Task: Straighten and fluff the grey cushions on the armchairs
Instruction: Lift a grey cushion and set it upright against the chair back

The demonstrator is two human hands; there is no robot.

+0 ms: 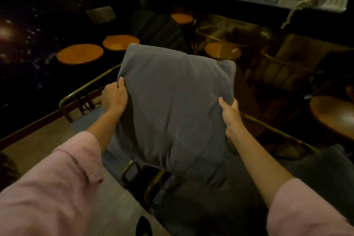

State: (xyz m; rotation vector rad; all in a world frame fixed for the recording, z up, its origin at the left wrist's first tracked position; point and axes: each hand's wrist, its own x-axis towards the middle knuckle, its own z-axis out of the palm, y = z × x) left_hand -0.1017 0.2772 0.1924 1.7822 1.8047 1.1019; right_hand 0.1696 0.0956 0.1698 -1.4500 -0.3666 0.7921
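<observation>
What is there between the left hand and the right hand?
In the head view, only the grey cushion lies between them: the left hand grips its left edge and the right hand grips its right edge.

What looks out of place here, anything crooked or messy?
Only the grey cushion: it is off its seat, held tilted in the air between the left hand and right hand, its cover creased. Nothing looks spilled or broken.

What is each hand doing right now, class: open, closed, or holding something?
Left hand: closed on the left edge of the grey cushion.
Right hand: closed on the cushion's right edge.
</observation>
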